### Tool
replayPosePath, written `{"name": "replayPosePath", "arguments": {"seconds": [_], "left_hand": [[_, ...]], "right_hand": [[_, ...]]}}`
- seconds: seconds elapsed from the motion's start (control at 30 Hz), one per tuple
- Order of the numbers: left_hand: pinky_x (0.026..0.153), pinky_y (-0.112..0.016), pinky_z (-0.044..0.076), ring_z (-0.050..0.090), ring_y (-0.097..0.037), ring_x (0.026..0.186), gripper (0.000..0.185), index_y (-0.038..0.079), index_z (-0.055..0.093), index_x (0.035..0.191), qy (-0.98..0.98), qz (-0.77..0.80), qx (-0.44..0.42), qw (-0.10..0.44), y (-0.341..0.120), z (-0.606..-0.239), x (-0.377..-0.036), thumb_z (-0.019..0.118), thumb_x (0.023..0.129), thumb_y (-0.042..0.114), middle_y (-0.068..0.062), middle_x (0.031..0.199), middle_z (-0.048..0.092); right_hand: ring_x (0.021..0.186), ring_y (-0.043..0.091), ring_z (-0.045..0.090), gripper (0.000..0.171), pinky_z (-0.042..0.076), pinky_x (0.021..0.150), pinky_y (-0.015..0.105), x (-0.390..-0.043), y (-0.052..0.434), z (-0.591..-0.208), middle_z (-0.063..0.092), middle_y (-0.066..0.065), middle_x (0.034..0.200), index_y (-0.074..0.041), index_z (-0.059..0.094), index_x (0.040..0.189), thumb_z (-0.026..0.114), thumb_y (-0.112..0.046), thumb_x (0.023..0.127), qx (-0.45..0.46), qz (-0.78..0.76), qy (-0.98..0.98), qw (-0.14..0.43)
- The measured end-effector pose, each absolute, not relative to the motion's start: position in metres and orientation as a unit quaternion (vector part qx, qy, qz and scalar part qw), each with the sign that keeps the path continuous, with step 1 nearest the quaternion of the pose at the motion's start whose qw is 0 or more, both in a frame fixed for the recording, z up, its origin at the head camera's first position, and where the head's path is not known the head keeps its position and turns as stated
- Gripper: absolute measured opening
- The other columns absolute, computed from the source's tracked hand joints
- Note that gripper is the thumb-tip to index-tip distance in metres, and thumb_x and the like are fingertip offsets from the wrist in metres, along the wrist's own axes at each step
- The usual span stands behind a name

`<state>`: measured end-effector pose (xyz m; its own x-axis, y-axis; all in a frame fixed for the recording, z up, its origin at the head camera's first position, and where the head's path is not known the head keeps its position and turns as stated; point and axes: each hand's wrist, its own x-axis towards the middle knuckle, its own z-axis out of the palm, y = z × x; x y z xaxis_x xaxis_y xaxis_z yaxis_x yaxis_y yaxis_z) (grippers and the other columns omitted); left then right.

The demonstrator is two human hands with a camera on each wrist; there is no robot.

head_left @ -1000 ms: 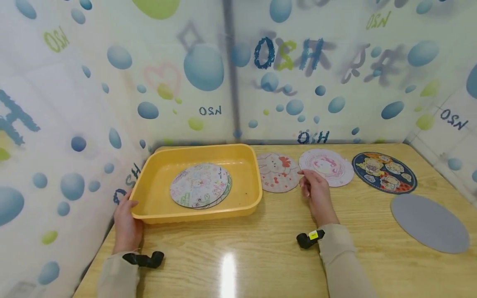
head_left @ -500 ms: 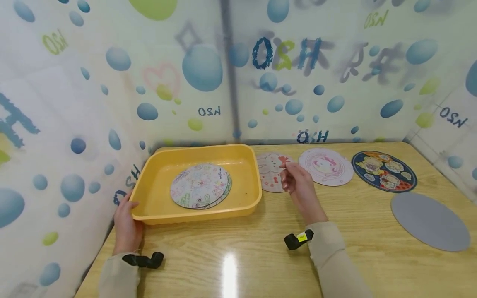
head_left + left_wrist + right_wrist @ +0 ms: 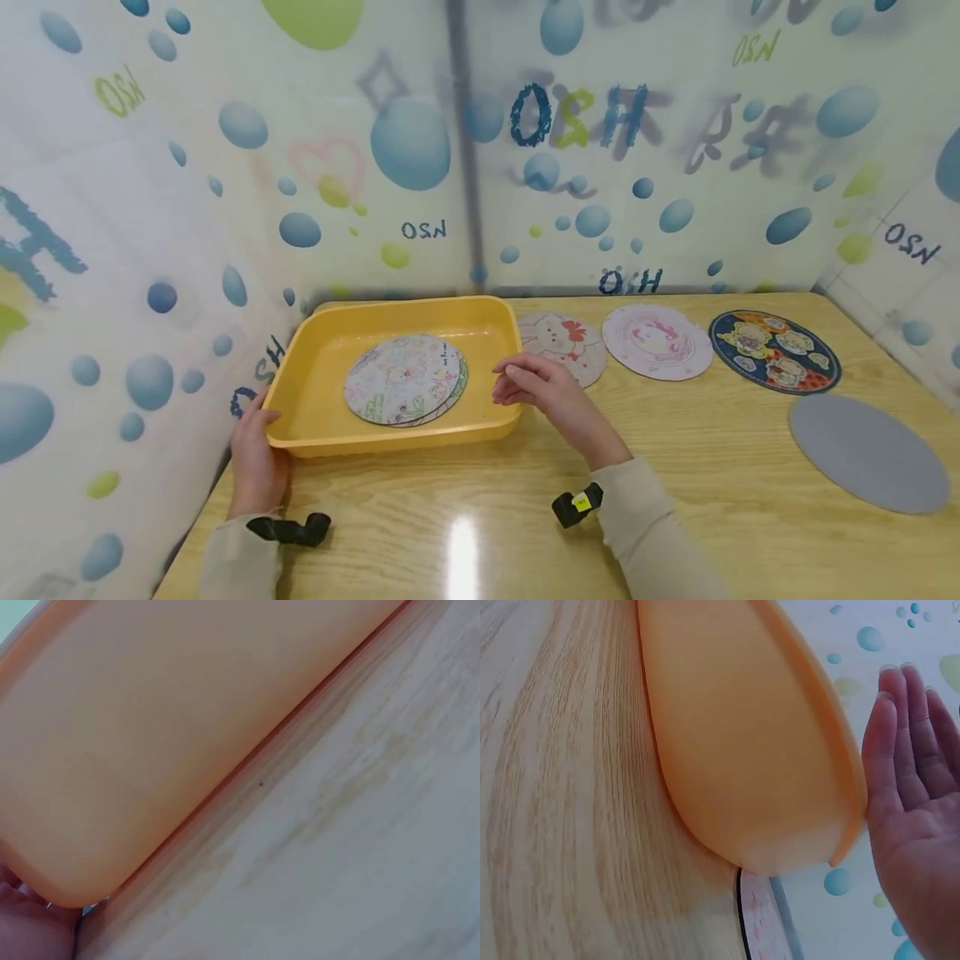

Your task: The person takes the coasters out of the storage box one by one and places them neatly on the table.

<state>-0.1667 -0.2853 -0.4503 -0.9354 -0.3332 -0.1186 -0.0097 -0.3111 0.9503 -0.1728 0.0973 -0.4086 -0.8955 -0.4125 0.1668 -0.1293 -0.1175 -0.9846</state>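
A yellow plastic tray (image 3: 315, 367) stands at the back left of the table, a stack of round printed mats (image 3: 405, 379) lying inside it. My left hand (image 3: 257, 458) holds the tray's front left corner, its thumb over the rim; the left wrist view shows only part of this hand (image 3: 34, 926) at the tray's corner. Over the tray's right rim hovers my right hand (image 3: 551, 396), holding nothing. In the right wrist view this hand (image 3: 922, 787) has its fingers extended, beside the tray wall (image 3: 742, 735). A rabbit-print mat (image 3: 558, 333) lies right of the tray, partly hidden by the right hand.
Further right on the wooden table (image 3: 390, 533) lie a pink-and-white round mat (image 3: 657, 342), a dark blue mat with cartoon figures (image 3: 776, 352) and a plain grey round mat (image 3: 868, 452). Bubble-print sheeting (image 3: 585, 192) rises behind the table and along both sides.
My right hand has moved left, from between the rabbit-print and pink-and-white mats to over the tray's right rim. The left hand, tray and mats keep their places.
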Motion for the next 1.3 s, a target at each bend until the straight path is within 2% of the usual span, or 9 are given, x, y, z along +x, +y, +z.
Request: {"name": "replayPosePath", "arguments": {"seconds": [0.27, 0.43, 0.57, 0.83, 0.9, 1.0, 1.13, 1.3], "left_hand": [[0.103, -0.03, 0.026, 0.027, -0.018, 0.125, 0.046, 0.022, 0.034, 0.138, -0.566, -0.806, 0.14, 0.107, -0.286, -0.445, -0.174, 0.032, 0.093, 0.014, 0.005, 0.143, 0.023], [0.103, -0.03, 0.024, 0.026, -0.018, 0.126, 0.047, 0.023, 0.033, 0.138, -0.567, -0.805, 0.138, 0.109, -0.287, -0.444, -0.174, 0.031, 0.092, 0.014, 0.005, 0.143, 0.021], [0.104, -0.031, 0.024, 0.026, -0.019, 0.126, 0.047, 0.022, 0.031, 0.139, -0.574, -0.801, 0.134, 0.106, -0.285, -0.444, -0.175, 0.031, 0.093, 0.014, 0.005, 0.144, 0.021], [0.103, -0.03, 0.025, 0.025, -0.017, 0.127, 0.048, 0.023, 0.029, 0.14, -0.583, -0.794, 0.144, 0.099, -0.285, -0.448, -0.17, 0.031, 0.093, 0.015, 0.007, 0.144, 0.019], [0.103, -0.03, 0.025, 0.026, -0.017, 0.126, 0.048, 0.023, 0.028, 0.14, -0.585, -0.79, 0.153, 0.099, -0.284, -0.452, -0.169, 0.03, 0.093, 0.015, 0.007, 0.145, 0.019], [0.103, -0.029, 0.025, 0.027, -0.016, 0.126, 0.049, 0.022, 0.027, 0.141, -0.588, -0.786, 0.164, 0.1, -0.283, -0.458, -0.166, 0.03, 0.092, 0.015, 0.006, 0.144, 0.02], [0.103, -0.029, 0.026, 0.028, -0.016, 0.125, 0.05, 0.019, 0.026, 0.141, -0.584, -0.789, 0.162, 0.106, -0.282, -0.461, -0.166, 0.029, 0.092, 0.013, 0.004, 0.144, 0.021], [0.103, -0.03, 0.026, 0.028, -0.016, 0.125, 0.049, 0.02, 0.028, 0.14, -0.588, -0.785, 0.158, 0.114, -0.284, -0.456, -0.168, 0.029, 0.092, 0.013, 0.004, 0.143, 0.022]], "right_hand": [[0.085, 0.025, 0.06, 0.029, 0.05, 0.076, 0.033, -0.18, 0.084, -0.414, 0.061, 0.012, 0.092, -0.002, 0.057, 0.106, 0.043, -0.025, 0.094, -0.212, -0.65, 0.727, 0.064], [0.077, 0.027, 0.059, 0.021, 0.051, 0.066, 0.029, -0.181, 0.072, -0.411, 0.062, 0.009, 0.087, -0.012, 0.06, 0.101, 0.041, -0.021, 0.095, -0.184, -0.575, 0.796, 0.04], [0.072, 0.027, 0.06, 0.021, 0.051, 0.059, 0.028, -0.183, 0.067, -0.408, 0.063, 0.012, 0.086, -0.013, 0.059, 0.102, 0.041, -0.021, 0.095, -0.152, -0.542, 0.826, 0.034], [0.073, 0.02, 0.061, 0.021, 0.052, 0.059, 0.028, -0.188, 0.06, -0.406, 0.061, 0.01, 0.088, -0.011, 0.058, 0.104, 0.04, -0.018, 0.095, -0.114, -0.531, 0.837, 0.061], [0.074, 0.019, 0.06, 0.021, 0.051, 0.056, 0.028, -0.187, 0.056, -0.407, 0.062, 0.007, 0.091, -0.013, 0.058, 0.106, 0.042, -0.021, 0.094, -0.11, -0.493, 0.86, 0.068], [0.068, 0.014, 0.057, 0.023, 0.046, 0.053, 0.026, -0.186, 0.048, -0.41, 0.061, 0.0, 0.086, -0.017, 0.058, 0.109, 0.044, -0.026, 0.093, -0.125, -0.387, 0.912, 0.058], [0.065, 0.009, 0.051, 0.026, 0.043, 0.057, 0.026, -0.189, 0.037, -0.415, 0.061, -0.006, 0.085, -0.018, 0.06, 0.109, 0.045, -0.03, 0.091, -0.148, -0.256, 0.955, 0.026], [0.069, 0.013, 0.049, 0.03, 0.042, 0.056, 0.028, -0.195, 0.021, -0.418, 0.06, -0.001, 0.096, -0.016, 0.06, 0.11, 0.048, -0.033, 0.089, -0.133, -0.209, 0.969, 0.022]]}}
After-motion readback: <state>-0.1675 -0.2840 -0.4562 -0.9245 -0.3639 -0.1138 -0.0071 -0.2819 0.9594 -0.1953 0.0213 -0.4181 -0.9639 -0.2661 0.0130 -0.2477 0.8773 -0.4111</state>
